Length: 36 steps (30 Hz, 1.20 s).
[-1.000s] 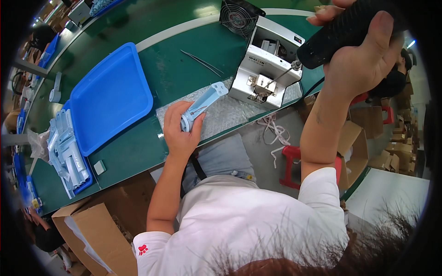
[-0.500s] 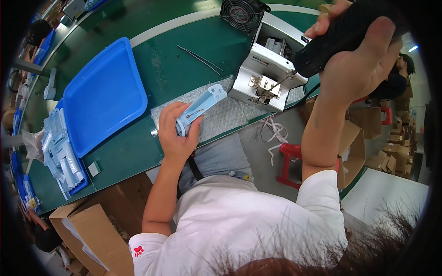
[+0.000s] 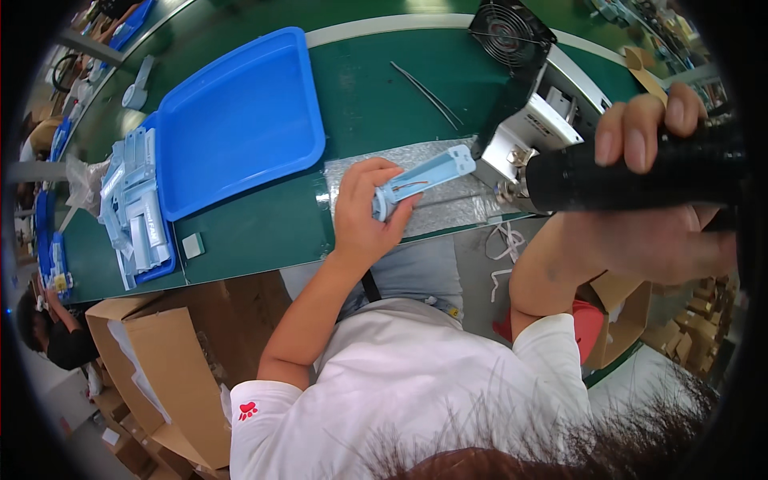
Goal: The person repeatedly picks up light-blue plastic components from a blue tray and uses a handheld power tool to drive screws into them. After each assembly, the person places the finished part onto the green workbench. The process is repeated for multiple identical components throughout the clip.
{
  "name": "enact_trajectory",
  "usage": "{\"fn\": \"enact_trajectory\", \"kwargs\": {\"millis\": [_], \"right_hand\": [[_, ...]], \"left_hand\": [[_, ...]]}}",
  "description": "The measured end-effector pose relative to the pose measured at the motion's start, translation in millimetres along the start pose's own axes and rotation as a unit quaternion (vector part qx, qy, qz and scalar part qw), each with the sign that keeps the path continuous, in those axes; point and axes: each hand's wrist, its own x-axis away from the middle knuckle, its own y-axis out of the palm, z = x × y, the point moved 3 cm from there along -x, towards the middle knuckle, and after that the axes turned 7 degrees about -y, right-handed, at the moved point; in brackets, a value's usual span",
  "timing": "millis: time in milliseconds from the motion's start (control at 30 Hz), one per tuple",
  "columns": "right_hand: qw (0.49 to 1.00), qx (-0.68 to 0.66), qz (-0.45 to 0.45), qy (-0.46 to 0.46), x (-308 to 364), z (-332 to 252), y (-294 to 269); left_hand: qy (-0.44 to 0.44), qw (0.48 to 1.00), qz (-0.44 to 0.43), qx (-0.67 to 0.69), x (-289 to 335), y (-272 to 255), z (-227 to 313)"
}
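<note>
My left hand (image 3: 362, 214) grips a light blue plastic handle shell (image 3: 432, 170), holding it above the bubble wrap with its open hollow side showing and a thin copper-coloured wire inside. A black electric screwdriver (image 3: 640, 172) is in my right hand (image 3: 644, 244), lying nearly level with its thin bit pointing left toward the rounded end of the shell. Whether the bit touches the shell I cannot tell. Just beyond the screwdriver stands a silver metal screw feeder (image 3: 534, 128), partly covered by the tool. Part of my right hand is blurred.
A blue tray (image 3: 240, 120) lies on the green table (image 3: 360, 96), left of a pile of light blue plastic parts (image 3: 136, 200). Bubble wrap (image 3: 348, 172), black tweezers (image 3: 428, 96) and a black fan (image 3: 508, 36) are nearby. Cardboard boxes (image 3: 164, 384) stand below the table edge.
My right hand has brought the screwdriver down and away from the screw feeder, its bit now toward the shell. The view has shifted, and my left hand still holds the shell.
</note>
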Motion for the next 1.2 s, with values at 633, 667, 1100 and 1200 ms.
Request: {"fn": "enact_trajectory", "kwargs": {"millis": [633, 667, 1100, 1200], "right_hand": [[0.999, 0.036, 0.034, 0.012, 4, 56, -11], [0.999, 0.036, 0.032, 0.012, 4, 56, -11], [0.998, 0.030, 0.053, 0.035, 17, 60, 1], [0.997, 0.000, 0.076, 0.034, 22, 63, 9]], "left_hand": [[-0.006, 1.000, 0.001, 0.024, 0, 0, -6], [-0.003, 1.000, 0.008, 0.029, -1, -1, -5], [-0.016, 0.998, 0.024, 0.047, 5, 1, -12], [-0.020, 0.999, 0.017, 0.038, 4, -1, -9]]}}
